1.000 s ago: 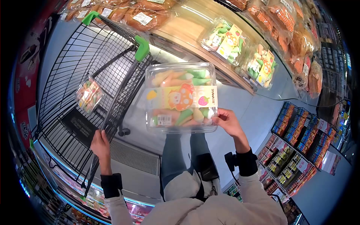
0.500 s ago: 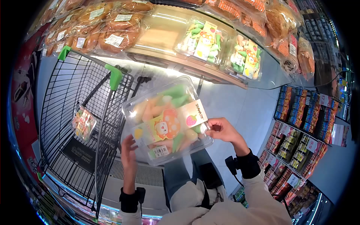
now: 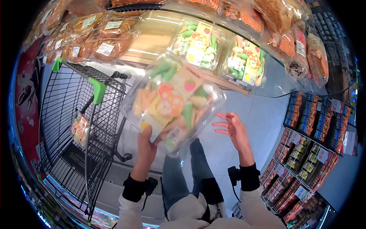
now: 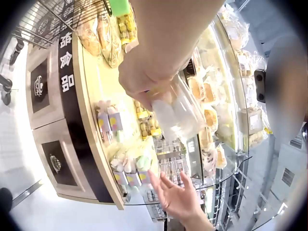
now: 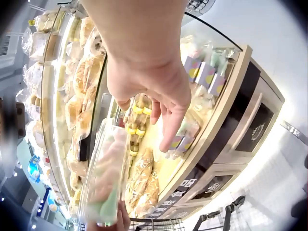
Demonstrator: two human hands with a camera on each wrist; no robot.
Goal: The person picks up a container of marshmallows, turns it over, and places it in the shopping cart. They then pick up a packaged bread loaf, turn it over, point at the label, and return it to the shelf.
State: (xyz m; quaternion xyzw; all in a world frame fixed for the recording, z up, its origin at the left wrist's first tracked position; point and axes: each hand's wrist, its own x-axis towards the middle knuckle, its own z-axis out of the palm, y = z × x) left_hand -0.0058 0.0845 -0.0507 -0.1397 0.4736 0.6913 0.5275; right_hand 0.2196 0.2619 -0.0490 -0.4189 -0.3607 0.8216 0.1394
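My left hand (image 3: 146, 147) grips the near corner of a clear plastic box of pastel pastries (image 3: 173, 101) with a cartoon label, holding it tilted in the air in front of the bakery shelf. In the left wrist view the left hand (image 4: 144, 82) pinches the box (image 4: 180, 113) from above. My right hand (image 3: 232, 128) is off the box, fingers spread, just right of it. The right wrist view shows the right hand (image 5: 156, 89) open beside the box (image 5: 103, 180).
A black wire shopping cart (image 3: 68, 126) with green handles stands at left and holds one similar box (image 3: 79, 129). The wooden shelf (image 3: 152, 38) ahead carries two more pastel boxes (image 3: 196, 44) and bagged breads (image 3: 103, 38). Snack racks (image 3: 312, 129) stand at right.
My left hand left the cart and took the box's near corner. My right hand let go and opened. The box rose and tilted toward the shelf.
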